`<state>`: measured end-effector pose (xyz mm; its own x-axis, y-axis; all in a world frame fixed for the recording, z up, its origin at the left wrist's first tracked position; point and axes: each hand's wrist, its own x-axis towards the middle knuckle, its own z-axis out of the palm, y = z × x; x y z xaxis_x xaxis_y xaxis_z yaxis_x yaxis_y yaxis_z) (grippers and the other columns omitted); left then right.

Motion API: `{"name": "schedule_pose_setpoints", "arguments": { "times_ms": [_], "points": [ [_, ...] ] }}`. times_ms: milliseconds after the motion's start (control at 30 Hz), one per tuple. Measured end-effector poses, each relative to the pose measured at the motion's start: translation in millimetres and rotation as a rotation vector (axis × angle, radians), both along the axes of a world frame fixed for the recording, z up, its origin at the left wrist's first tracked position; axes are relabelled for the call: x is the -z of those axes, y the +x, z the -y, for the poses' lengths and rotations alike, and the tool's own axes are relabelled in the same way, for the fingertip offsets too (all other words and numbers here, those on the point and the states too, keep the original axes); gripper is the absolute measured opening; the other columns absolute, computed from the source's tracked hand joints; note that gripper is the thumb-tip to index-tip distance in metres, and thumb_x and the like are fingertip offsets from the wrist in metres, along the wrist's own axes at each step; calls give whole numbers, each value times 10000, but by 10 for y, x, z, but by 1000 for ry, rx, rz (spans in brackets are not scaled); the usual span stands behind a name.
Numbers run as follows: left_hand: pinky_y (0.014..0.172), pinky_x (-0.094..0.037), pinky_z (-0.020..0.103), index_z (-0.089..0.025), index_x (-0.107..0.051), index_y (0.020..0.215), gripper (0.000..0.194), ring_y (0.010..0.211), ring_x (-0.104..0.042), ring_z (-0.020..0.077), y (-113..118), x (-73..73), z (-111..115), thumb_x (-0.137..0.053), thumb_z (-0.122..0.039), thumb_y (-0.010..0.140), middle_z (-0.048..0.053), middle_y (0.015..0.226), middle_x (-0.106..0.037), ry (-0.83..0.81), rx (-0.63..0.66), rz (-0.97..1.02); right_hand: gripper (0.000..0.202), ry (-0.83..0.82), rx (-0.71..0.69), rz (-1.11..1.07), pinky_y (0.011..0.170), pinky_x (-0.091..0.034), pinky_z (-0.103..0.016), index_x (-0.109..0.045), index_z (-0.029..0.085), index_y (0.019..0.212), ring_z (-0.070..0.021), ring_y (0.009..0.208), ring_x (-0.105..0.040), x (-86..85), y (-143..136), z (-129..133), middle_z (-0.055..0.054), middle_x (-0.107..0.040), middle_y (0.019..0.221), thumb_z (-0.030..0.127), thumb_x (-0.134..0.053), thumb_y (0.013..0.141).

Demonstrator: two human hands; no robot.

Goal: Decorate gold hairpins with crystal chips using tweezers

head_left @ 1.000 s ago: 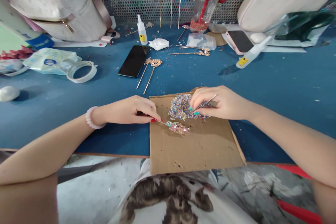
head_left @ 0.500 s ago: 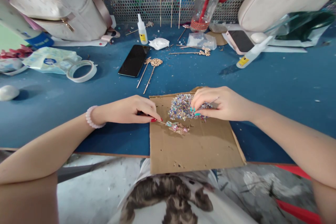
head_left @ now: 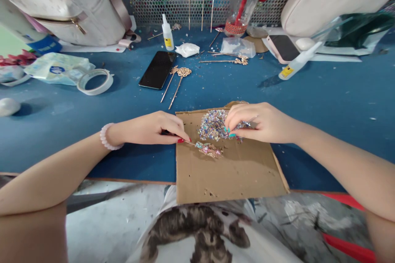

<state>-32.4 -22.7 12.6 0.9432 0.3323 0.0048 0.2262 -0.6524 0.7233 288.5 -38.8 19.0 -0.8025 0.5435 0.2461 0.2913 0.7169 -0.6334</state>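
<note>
My left hand (head_left: 166, 128) pinches the stem of a hairpin, whose head of pink and turquoise beads (head_left: 210, 150) rests on the cardboard (head_left: 234, 176). Behind that head spreads a pile of small glittering beads (head_left: 212, 125). My right hand (head_left: 257, 122) is over the pile's right edge, thumb and fingers pinched around a thin tool (head_left: 253, 118) that is mostly hidden by the fingers. Whether a bead is between those fingertips is too small to tell.
Beyond the cardboard lie two gold hairpins (head_left: 184, 72), a black phone (head_left: 157, 70), a tape roll (head_left: 95, 82) and more pins (head_left: 240, 61). Glue bottles (head_left: 167, 35) stand or lean farther back, near a cup (head_left: 240, 4) and bags (head_left: 77, 8).
The thin tool in my right hand has tilted and shows less clearly. Both hands otherwise stay nearly in place, and the view has shifted slightly.
</note>
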Motion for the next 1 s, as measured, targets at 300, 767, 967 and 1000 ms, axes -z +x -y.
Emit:
{"name": "schedule_pose_setpoints", "arguments": {
  "times_ms": [300, 767, 967, 1000],
  "points": [
    [743, -483, 134, -260, -746, 1164, 269, 809, -656, 76, -7, 0, 1, -546, -184, 1001, 29, 962, -725, 14, 5, -1, 150, 10, -8, 14, 802, -508, -287, -652, 220, 829, -132, 831, -672, -10, -3, 10, -3, -743, 850, 286, -604, 955],
    [718, -484, 150, -273, -744, 1173, 278, 807, -664, 90, -27, 10, 7, -547, -183, 998, 45, 986, -734, 78, 21, 24, 142, -5, 35, -7, 814, -515, -293, -681, 222, 884, -143, 865, -683, -1, 11, 15, -18, -753, 899, 329, -624, 956],
    [716, -486, 160, -273, -749, 1166, 273, 801, -661, 94, -22, 15, 8, -535, -209, 1007, 49, 974, -734, 90, 18, 17, 117, -43, 170, -18, 739, -500, -289, -685, 232, 899, -152, 827, -699, 64, -3, 19, -27, -745, 914, 332, -632, 931],
    [719, -487, 161, -271, -748, 1168, 274, 802, -659, 94, -22, 19, 9, -532, -213, 1009, 50, 976, -732, 88, 18, 16, 120, -42, 189, -23, 730, -497, -290, -684, 233, 892, -153, 820, -698, 68, -9, 20, -26, -746, 909, 334, -631, 928]
  ]
}}
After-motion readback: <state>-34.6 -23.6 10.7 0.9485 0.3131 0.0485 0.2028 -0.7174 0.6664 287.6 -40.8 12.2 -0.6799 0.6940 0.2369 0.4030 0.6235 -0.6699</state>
